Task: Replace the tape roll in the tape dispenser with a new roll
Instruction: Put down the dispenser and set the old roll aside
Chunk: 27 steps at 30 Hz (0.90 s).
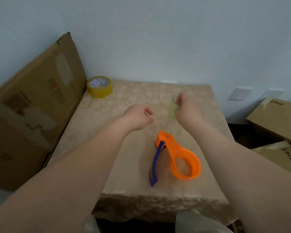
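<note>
Orange tape dispenser [178,157]: empty, on table [124,174], near you. Yellow tape roll [99,89]: far left corner. Right hand [186,109]: pinching a small, nearly spent roll [174,98]; set it aside. Left hand [139,117]: loosely curled, empty; fetch the yellow roll.

Your tape dispenser [180,157] looks like smooth orange plastic with a dark blue plastic arm, lying on a matt beige patterned cloth [124,148]. Beyond it, the yellow tape roll [99,89] looks glossy; left of it, the cardboard box [32,106] is matt brown.
</note>
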{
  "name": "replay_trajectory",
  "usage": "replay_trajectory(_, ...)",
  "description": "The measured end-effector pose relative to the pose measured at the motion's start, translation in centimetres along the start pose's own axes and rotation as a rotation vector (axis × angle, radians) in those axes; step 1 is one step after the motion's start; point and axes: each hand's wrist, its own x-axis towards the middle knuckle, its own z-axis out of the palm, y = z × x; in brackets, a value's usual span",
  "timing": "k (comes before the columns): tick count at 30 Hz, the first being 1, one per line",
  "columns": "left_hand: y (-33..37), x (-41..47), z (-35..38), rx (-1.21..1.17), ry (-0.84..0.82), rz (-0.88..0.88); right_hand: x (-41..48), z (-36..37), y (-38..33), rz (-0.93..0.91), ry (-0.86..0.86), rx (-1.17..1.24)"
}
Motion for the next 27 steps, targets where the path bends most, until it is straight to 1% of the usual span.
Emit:
replay_trajectory(2, -0.2, 1.5, 0.3, 0.04, -0.017, -0.011, 1.3, 0.1, 0.9, -0.018, -0.029, -0.135)
replay_trajectory(5, -0.4, 3.4, 0.8, 0.054, -0.038, -0.023, 3.3, 0.2, 2.0, 0.031, -0.112, -0.27)
replay_trajectory(12, -0.1, 8.3, 1.9, 0.091, -0.056, -0.021, 8.7, 1.3, 4.3, 0.032, -0.13, -0.423)
replay_trajectory(17, -0.4, 10.6, 2.2, 0.116, -0.063, -0.029, 11.4, 1.8, 5.8, 0.005, -0.179, -0.638)
replay_trajectory(20, -0.6, 11.2, 2.4, 0.105, -0.066, -0.039, 12.0, 2.5, 7.5, 0.084, -0.269, -0.585)
replay_trajectory(22, -0.6, 11.4, 2.4, 0.111, -0.062, -0.038, 12.0, 3.0, 8.4, 0.101, -0.308, -0.604)
replay_trajectory(25, -0.6, 11.5, 2.2, 0.127, -0.053, -0.036, 12.0, 3.1, 8.2, 0.098, -0.305, -0.649)
replay_trajectory(27, -0.7, 11.5, 1.9, 0.128, -0.044, -0.036, 11.9, 3.0, 7.3, 0.064, -0.282, -0.64)
